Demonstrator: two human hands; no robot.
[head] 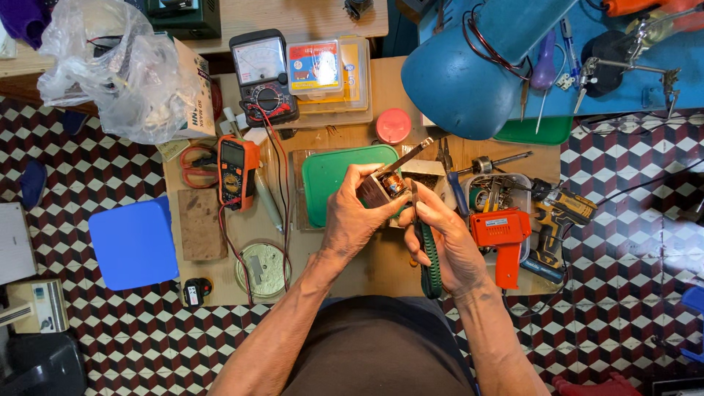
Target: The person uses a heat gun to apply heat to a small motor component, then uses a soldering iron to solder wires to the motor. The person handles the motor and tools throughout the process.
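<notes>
I am gripping a small motor (386,187) in my left hand (353,216), tilting its coil toward me above the green lid (330,176), while my right hand (449,246) is closing around green-handled pliers (427,253) (jaws aimed at the coil) for close work.

Both forearms are reaching up from the bottom of the view, bare, angling inward so the wrists are converging over the middle of the bench. Left hand (353,216) is curling, back of hand facing up, thumb and fingers wrapping closed in a grip, knuckles pointing up and right. Right hand (449,238) is sitting just beside it, nearly touching, fingers folding closed in a grip too, thumb side turning toward the left hand. Right wrist is bending slightly inward; left wrist is staying in line with the forearm. Elbows are falling out of view below.
</notes>
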